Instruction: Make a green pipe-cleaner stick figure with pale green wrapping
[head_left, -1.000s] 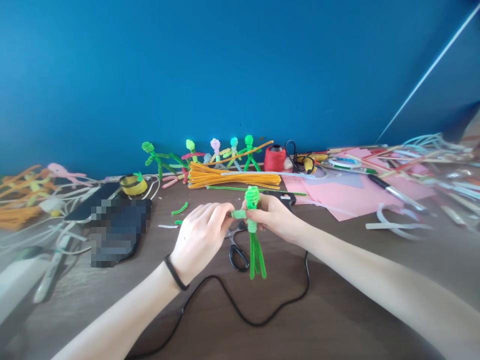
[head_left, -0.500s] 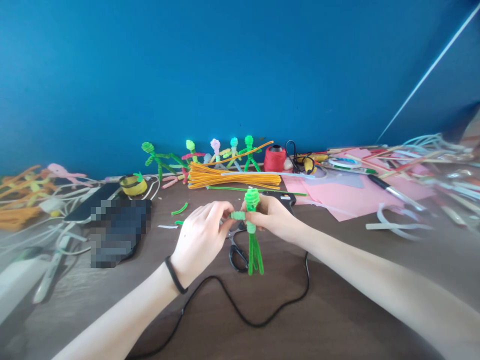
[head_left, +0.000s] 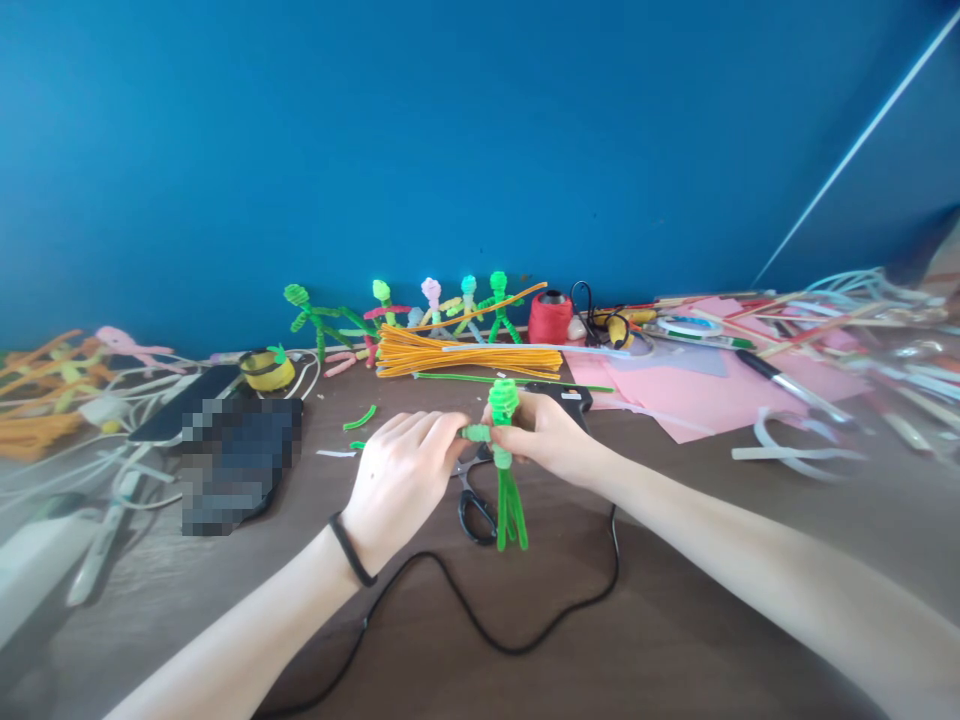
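Note:
A green pipe cleaner figure (head_left: 504, 400) is held upright above the table, with a coiled head, a paler wrapped body and several loose strands hanging below. My right hand (head_left: 551, 435) grips it at the body, thumb in front. My left hand (head_left: 411, 465), a black band on its wrist, pinches the pale green wrapped arm that sticks out to the left of the body; its fingertips are partly hidden. Beneath the figure lie scissors (head_left: 477, 515) with black handles, their upper part covered by my hands.
Orange pipe cleaners (head_left: 469, 355) lie bundled behind my hands, and finished figures (head_left: 499, 300) lean on the blue wall. A black cable (head_left: 510, 650) loops across the front. Pink paper (head_left: 675, 400) and sticks are at right; a dark phone-like object (head_left: 244, 470) and white cables at left.
My left hand has rolled slightly around the figure's arm, its fingers turning over toward the right. The right hand and the figure have hardly moved.

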